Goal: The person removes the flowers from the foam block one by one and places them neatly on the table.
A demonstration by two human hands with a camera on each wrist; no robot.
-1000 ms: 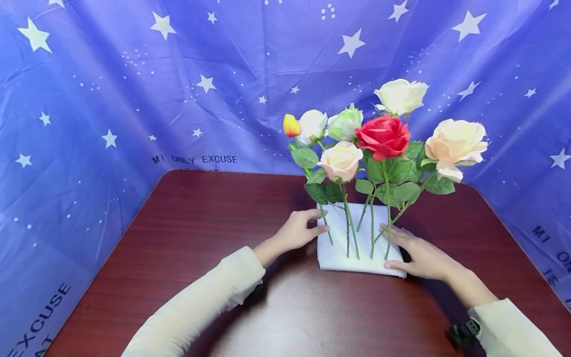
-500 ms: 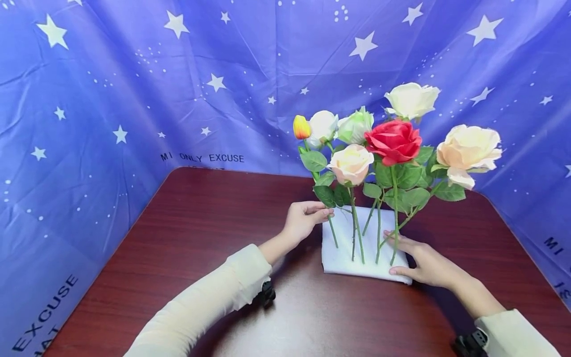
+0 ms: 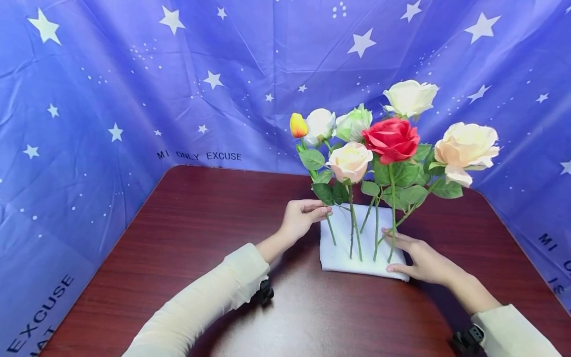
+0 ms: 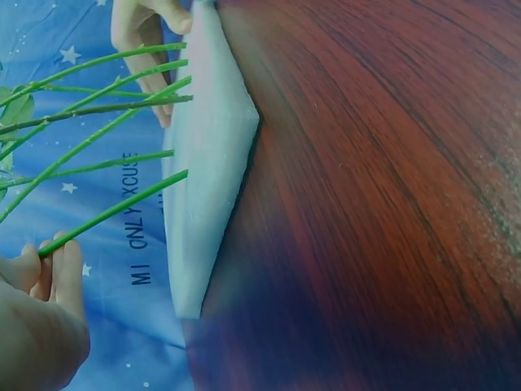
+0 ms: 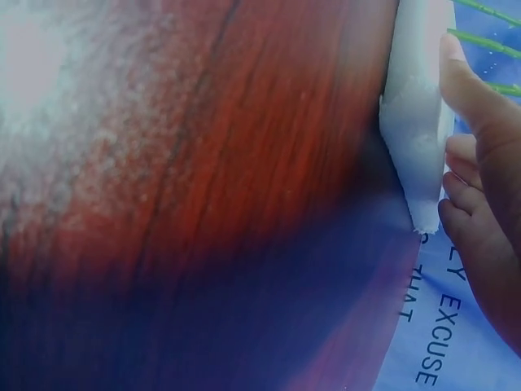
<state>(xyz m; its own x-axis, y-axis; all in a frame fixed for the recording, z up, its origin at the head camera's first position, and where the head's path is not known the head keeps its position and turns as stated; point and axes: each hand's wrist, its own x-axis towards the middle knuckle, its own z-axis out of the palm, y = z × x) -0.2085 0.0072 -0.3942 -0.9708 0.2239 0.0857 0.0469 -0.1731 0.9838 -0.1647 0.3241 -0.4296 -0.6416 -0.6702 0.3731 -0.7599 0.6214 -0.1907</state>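
A white foam block (image 3: 339, 258) lies on the table with several artificial flowers standing in it by their stems. My left hand (image 3: 298, 219) pinches the leftmost green flower stem (image 4: 122, 210) between thumb and fingers, above the block's left edge. That stem rises towards a yellow-orange tulip (image 3: 298, 125), but leaves hide part of it. My right hand (image 3: 428, 260) rests on the block's right side with fingers extended, thumb near the front corner. Close to its fingers stand the stems of the red rose (image 3: 392, 140) and the large cream-peach rose (image 3: 466, 148).
A pale pink rose (image 3: 350, 162), a white flower (image 3: 320, 126), a greenish-white flower (image 3: 354, 123) and a tall white rose (image 3: 410, 97) share the block. Blue star-printed cloth (image 3: 250, 64) hangs behind the dark reddish wooden table (image 3: 200, 213).
My left hand has gone from spread thumb and fingers around the leftmost stem to pinching it. The right hand stays on the block. The head view has shifted slightly.
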